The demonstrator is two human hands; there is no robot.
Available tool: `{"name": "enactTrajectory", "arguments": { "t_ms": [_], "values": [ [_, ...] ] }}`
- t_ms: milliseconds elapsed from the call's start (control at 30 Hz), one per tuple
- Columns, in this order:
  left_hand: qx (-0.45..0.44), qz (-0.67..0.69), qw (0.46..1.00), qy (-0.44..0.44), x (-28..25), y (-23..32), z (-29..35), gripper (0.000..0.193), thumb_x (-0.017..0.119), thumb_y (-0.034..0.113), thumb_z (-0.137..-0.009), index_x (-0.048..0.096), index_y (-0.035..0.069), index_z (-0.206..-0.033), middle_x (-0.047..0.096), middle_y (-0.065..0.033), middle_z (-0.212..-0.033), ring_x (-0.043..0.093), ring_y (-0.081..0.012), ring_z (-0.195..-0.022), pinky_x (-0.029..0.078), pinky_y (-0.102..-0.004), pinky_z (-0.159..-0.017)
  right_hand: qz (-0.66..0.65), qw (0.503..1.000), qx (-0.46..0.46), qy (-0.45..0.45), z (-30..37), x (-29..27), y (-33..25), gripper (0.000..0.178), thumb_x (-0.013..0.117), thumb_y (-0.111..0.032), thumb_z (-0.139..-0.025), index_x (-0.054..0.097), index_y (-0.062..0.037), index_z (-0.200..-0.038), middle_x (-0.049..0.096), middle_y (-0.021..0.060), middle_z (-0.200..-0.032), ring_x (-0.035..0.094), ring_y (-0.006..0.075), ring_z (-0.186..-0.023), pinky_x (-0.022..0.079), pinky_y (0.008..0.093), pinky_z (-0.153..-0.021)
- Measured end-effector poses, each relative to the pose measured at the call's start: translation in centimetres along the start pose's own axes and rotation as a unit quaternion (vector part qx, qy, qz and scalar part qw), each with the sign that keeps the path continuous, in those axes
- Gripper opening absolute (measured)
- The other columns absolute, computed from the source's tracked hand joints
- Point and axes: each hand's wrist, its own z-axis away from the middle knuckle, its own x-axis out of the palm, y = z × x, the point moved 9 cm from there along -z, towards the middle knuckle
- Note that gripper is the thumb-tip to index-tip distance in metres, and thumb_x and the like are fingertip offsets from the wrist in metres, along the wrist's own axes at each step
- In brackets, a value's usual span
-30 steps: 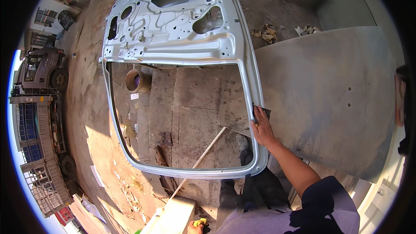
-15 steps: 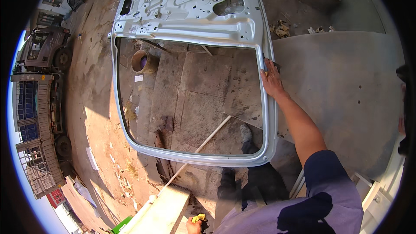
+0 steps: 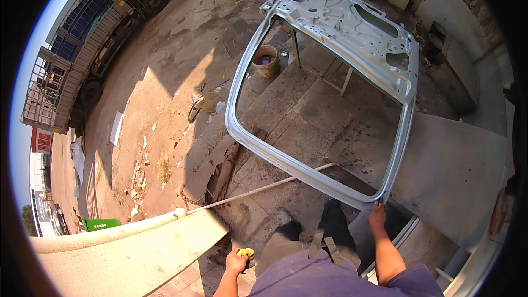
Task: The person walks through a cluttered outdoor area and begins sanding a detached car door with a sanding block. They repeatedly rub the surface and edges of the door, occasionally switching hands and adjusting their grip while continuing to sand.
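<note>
A bare silver-grey vehicle door shell [image 3: 318, 175] with a large window opening stands tilted before me, its panel with cut-outs at the far end. At its near right corner is my right hand [image 3: 377, 217], closed, fingertips against the frame's edge. A small dark piece shows by those fingers, too small to name. Low in front of my body, away from the door, my left hand [image 3: 236, 262] is closed round a crumpled yellow cloth [image 3: 246, 253]. Something dark shows just under the cloth.
A metal stand [image 3: 345, 81] shows through the window opening, near a bucket [image 3: 266, 61]. A pale pole [image 3: 264, 191] slants across the ground to a cream ledge [image 3: 137, 258] at left. A large grey sheet [image 3: 456, 165] lies at right. A truck [image 3: 82, 49] is parked far left.
My right hand has slid down the door's right side to its near corner. My view has turned, so the door sits further right. The left hand still holds the yellow cloth.
</note>
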Motion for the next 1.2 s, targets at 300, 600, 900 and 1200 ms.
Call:
{"name": "enactTrajectory", "arguments": {
  "t_ms": [300,600,900,1200],
  "values": [
    [-0.040,0.144,0.979,0.141,-6.2,-10.6,1.0,0.031,0.083,0.008,-0.083,0.077,0.000,-0.112,0.084,-0.0205,-0.106,0.083,-0.0347,-0.100,0.063,-0.0435,-0.092,0.167,0.840,-0.512,0.068,12.6,8.4,-35.7,0.075,0.066,-0.010,-0.104,0.041,-0.0044,-0.175,0.044,0.0195,-0.179,0.037,0.0408,-0.168,0.029,0.0524,-0.139],
    [-0.146,0.337,0.912,0.183,1.5,-20.4,9.1,0.026,0.079,-0.001,-0.086,0.074,-0.003,-0.111,0.083,-0.0143,-0.099,0.079,-0.0237,-0.090,0.063,-0.0387,-0.087,0.458,0.624,-0.629,-0.074,13.4,30.8,-47.2,0.079,0.068,-0.035,-0.107,0.043,-0.0068,-0.176,0.023,0.0107,-0.190,0.016,0.0401,-0.176,0.015,0.0641,-0.141],
    [-0.325,0.382,0.858,0.113,7.2,-16.1,16.8,0.031,0.082,0.005,-0.085,0.074,-0.002,-0.114,0.082,-0.0107,-0.102,0.079,-0.0201,-0.092,0.065,-0.0373,-0.085,0.562,0.546,-0.616,-0.082,12.8,42.7,-60.7,0.076,0.064,-0.037,-0.114,0.037,-0.0102,-0.180,0.008,0.0103,-0.193,0.005,0.0369,-0.178,0.007,0.0633,-0.142],
    [-0.322,0.411,0.843,0.130,6.0,-14.0,12.6,0.027,0.080,0.004,-0.082,0.072,0.002,-0.107,0.077,-0.0051,-0.096,0.073,-0.0159,-0.086,0.062,-0.0360,-0.083,0.473,0.588,-0.649,-0.092,10.6,43.4,-61.5,0.087,0.065,-0.038,-0.113,0.024,-0.0045,-0.182,0.010,0.0171,-0.191,0.010,0.0386,-0.177,0.017,0.0556,-0.142]
  ]
}}
